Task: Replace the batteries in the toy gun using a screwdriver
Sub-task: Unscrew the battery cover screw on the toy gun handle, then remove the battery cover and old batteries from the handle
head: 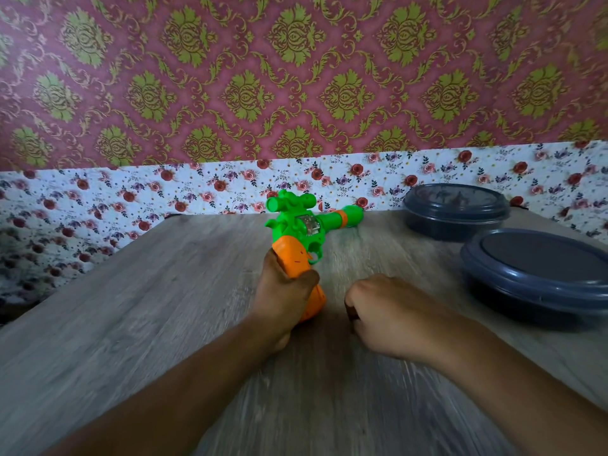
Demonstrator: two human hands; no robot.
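A grey wood-grain table [131, 324] stands against pink-and-gold damask wallpaper [296, 77] above a floral band [131, 192].

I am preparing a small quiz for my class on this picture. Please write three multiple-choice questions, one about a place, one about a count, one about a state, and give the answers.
1. Where are the dark lidded containers?
A. right of the toy gun
B. left of it
C. under it

2. How many containers are there?
A. one
B. two
C. four

3. How is the right hand?
A. flat and open
B. closed into a fist
C. gripping the gun

Answers:
1 A, the near container and far container stand right of the toy gun.
2 B, only these two show.
3 B, the right hand is curled shut, while the left hand holds the orange grip.
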